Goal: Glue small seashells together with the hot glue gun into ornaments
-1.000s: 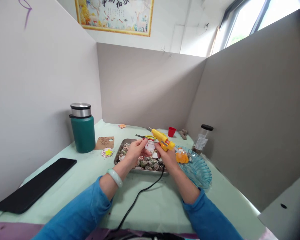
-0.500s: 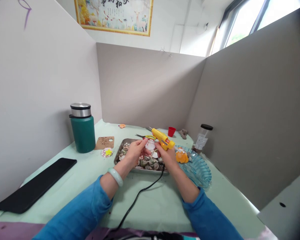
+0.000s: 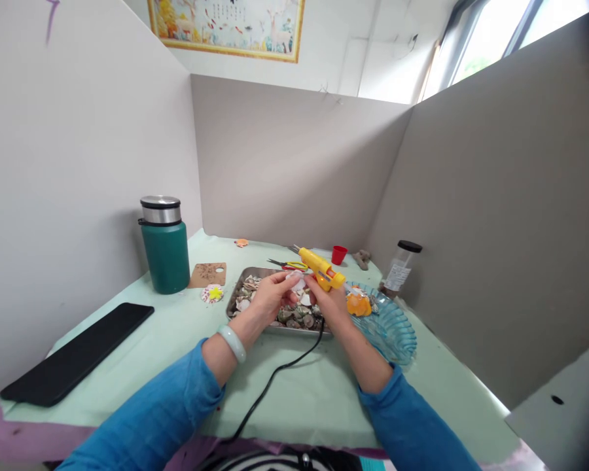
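My left hand [image 3: 269, 297] pinches a small white shell [image 3: 295, 280] above a metal tray [image 3: 235, 299] filled with several shells. My right hand [image 3: 330, 306] grips a yellow glue gun [image 3: 322, 268], its nozzle pointing up and away to the left, its body close beside the shell. The gun's black cord [image 3: 275, 379] runs down across the green table cover towards me. Both hands hover together over the tray's right half.
A blue glass dish [image 3: 392, 330] with an orange piece stands right of the tray. Scissors [image 3: 287, 264], a red cup [image 3: 339, 254] and a clear jar [image 3: 401, 268] lie behind. A green flask [image 3: 164, 245], a cork tag, a decorated shell and a black keyboard [image 3: 78, 353] sit left. Grey partitions enclose the desk.
The hands stay together over the tray with shell and glue gun; the head view has shifted slightly, so everything sits a little higher and to the right.
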{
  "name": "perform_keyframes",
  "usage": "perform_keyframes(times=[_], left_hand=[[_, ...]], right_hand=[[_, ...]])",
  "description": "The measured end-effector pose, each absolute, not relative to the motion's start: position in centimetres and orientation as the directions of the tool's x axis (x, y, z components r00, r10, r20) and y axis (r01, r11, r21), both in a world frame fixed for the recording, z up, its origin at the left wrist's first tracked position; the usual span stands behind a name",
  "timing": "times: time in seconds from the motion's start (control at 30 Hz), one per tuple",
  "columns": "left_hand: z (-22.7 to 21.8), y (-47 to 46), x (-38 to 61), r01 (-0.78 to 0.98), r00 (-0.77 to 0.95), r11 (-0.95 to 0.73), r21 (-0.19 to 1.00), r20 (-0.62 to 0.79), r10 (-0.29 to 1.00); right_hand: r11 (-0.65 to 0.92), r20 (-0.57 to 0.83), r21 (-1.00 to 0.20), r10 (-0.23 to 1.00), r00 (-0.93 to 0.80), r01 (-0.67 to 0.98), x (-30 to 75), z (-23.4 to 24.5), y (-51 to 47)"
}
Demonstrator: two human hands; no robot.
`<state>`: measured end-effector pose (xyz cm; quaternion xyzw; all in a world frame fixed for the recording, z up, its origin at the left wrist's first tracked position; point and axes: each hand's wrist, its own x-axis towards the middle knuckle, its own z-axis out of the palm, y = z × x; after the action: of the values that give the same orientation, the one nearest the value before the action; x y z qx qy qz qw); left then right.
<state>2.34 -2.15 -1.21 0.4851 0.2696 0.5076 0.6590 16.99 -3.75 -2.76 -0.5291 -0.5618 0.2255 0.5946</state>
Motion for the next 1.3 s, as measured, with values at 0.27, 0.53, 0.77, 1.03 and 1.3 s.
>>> perform_keyframes(times=[0.27,0.53,0.77,1.03,1.3], left_hand=[[-0.6,-0.9,1.2,-0.405,0.163,-0.071,0.912,0.149,0.975],[-0.5,-0.6,0.8,-0.368,0.102,-0.138,0.920,0.188,0.977],[-0.4,-0.6,0.8,-0.390,0.079,-0.163,0.906,0.209,0.975],[-0.4,-0.7,0.9,-0.273,0.050,-0.230,0.934,0.252,0.966],[-0.4,-0.7,0.9,-0.236,0.038,-0.249,0.939,0.266,0.963]], right_hand=[[0.362,0.447,-0.856,0.877,0.176,0.369,16.6,-1.8,-4.5],[0.360,0.452,-0.830,0.882,0.135,0.425,16.2,-2.1,-4.3],[0.357,0.456,-0.813,0.882,0.123,0.460,16.5,-3.0,-3.6],[0.370,0.491,-0.776,0.863,0.119,0.511,16.4,-2.7,-3.8],[0.424,0.564,-0.713,0.820,0.096,0.559,16.3,-2.8,-3.9]])
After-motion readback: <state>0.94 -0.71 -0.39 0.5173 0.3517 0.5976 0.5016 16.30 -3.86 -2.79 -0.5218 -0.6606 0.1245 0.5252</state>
